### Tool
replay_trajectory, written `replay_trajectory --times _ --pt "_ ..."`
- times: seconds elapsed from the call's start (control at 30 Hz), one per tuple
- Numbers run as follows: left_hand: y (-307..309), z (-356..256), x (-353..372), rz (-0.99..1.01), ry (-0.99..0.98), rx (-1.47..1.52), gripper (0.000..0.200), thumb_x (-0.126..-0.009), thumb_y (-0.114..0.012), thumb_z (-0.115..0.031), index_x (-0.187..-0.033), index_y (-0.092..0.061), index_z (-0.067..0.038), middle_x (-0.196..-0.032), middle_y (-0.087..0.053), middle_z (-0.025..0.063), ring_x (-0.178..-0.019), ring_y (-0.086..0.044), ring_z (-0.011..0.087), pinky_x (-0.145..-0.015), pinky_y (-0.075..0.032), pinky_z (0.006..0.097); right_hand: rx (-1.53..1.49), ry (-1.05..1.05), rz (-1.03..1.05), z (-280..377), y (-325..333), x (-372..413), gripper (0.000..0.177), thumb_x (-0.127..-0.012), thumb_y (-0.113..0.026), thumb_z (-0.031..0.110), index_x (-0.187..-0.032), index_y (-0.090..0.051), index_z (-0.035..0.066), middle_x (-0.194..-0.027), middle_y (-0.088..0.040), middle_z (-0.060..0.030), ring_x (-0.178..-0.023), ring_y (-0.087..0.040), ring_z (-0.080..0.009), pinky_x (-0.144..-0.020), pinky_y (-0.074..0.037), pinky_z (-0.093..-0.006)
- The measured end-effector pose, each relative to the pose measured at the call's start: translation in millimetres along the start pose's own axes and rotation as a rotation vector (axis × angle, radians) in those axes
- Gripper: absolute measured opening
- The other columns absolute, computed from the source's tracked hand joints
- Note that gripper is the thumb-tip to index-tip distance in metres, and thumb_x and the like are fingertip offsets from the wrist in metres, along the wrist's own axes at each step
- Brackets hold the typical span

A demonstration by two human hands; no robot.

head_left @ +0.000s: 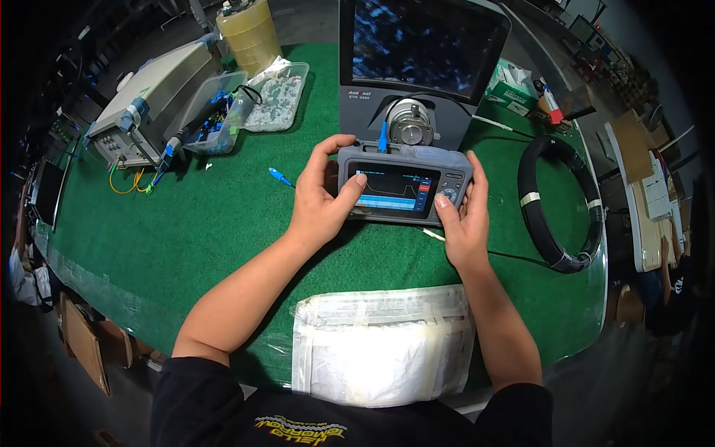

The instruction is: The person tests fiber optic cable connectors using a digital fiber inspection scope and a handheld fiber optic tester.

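Both hands hold a grey handheld tester (pixel 402 186) with a lit screen above the green mat (pixel 194 223). My left hand (pixel 322 195) grips its left end, thumb resting on the screen. My right hand (pixel 465 212) wraps its right end, thumb near the round knob. A blue fibre connector (pixel 383 138) is plugged into the tester's top. Behind it stands a grey monitor unit (pixel 417 56) with a dark screen and a metal fitting at its base.
A black cable coil (pixel 558 201) lies at the right. A loose blue connector (pixel 280 177) lies left of the tester. Clear boxes of parts (pixel 216 112), a beige instrument (pixel 149 100) and a tape roll (pixel 249 33) stand at the back left. A taped white pad (pixel 383 343) sits at the near edge.
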State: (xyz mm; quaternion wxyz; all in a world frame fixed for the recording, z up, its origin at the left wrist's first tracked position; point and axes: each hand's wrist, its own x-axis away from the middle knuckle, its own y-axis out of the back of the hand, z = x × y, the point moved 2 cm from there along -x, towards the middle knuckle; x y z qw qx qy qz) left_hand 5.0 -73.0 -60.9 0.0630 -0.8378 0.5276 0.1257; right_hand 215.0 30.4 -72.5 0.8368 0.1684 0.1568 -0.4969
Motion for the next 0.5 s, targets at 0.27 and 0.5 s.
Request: replay_trajectory --times 0.27,0.5 --pt "1.3 3.6 -0.2 -0.04 -0.098 -0.052 0.056 -0.087 -0.066 -0.004 -0.139 -0.047 -0.006 -0.118 -0.06 0.0096 -0.098 -0.062 0.0146 -0.085 -0.053 0.0313 -0.028 -0.008 -0.004 -0.8 -1.1 -0.1 0.075 -0.097 -0.062 0.015 -0.156 -0.022 -0.004 -0.136 -0.055 -0.0218 -0.122 -0.058 -0.0253 -0.106 -0.044 -0.0383" --pt "2.7 5.0 -0.8 0.003 0.019 -0.013 0.06 -0.091 -0.068 -0.012 -0.144 -0.042 -0.005 -0.131 -0.051 0.0071 -0.107 -0.054 0.0128 -0.095 -0.045 0.0296 -0.037 -0.053 0.005 -1.4 -1.8 1.2 0.076 -0.097 -0.062 0.016 -0.157 -0.021 -0.003 -0.138 -0.054 -0.0218 -0.124 -0.057 -0.0257 -0.107 -0.043 -0.0387"
